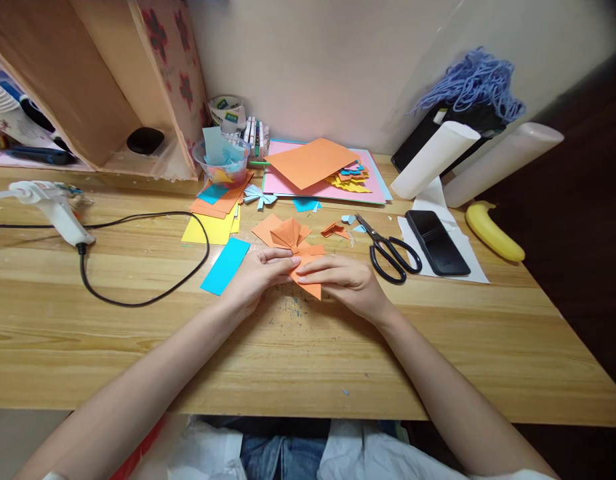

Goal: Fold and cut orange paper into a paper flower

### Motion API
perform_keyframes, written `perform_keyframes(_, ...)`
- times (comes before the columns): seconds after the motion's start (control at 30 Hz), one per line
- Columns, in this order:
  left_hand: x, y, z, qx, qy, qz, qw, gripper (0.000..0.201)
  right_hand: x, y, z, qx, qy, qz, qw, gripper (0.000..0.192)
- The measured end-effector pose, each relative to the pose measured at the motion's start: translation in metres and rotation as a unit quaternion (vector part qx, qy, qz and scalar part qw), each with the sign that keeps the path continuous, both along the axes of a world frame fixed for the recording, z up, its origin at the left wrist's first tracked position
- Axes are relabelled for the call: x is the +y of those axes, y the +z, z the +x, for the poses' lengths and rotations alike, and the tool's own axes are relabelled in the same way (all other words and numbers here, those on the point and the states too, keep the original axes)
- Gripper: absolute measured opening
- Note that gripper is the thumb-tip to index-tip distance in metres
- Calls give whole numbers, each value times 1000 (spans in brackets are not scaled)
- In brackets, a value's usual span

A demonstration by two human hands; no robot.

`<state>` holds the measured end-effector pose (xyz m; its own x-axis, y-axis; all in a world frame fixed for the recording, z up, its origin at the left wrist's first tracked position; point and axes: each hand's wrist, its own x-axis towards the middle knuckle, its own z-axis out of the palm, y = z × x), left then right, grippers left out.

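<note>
Fingertips of my left hand (257, 275) and right hand (344, 279) meet, pinching and pressing flat the pleated orange paper fold (294, 249) on the wooden desk (138, 347). At nine o'clock lies a blue paper strip (225, 265); at three o'clock, black-handled scissors (391, 251), then a black phone (437, 242). I see the white glue gun (55, 208) far out at nine.

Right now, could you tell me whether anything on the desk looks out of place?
A banana lies at the right desk edge beside the phone, odd among the craft paper. Small paper scraps are scattered by the scissors.
</note>
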<state>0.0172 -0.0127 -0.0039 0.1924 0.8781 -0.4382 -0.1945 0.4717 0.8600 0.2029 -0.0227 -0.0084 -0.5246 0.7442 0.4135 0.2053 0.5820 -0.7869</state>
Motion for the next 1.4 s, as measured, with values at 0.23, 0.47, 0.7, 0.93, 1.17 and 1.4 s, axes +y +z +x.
perform_keyframes(0.23, 0, -3, 0, -21, -17, 3, 1000, 28, 1, 0, -3, 23, 2, -70, 997, 13)
perform_keyframes(0.47, -1, 1, 0, -40, -42, 15, 998, 29, -3, 1, -9, 8, -90, -77, 993, 17)
perform_keyframes(0.7, 0, 3, 2, -42, -6, 22, 999, 27, -7, 0, -13, -54, -165, -68, 982, 20)
perform_keyframes(0.93, -1, -1, 1, 4, -7, 37, 999, 35, -7, -7, -15, -96, -202, -137, 965, 19)
perform_keyframes(1.17, -3, 0, 2, 14, -24, 62, 998, 39, -6, -10, -15, -79, -195, -167, 963, 18)
perform_keyframes(1.4, -4, 4, 4, 31, -44, 67, 996, 39, -5, -10, -15, -63, -191, -183, 962, 16)
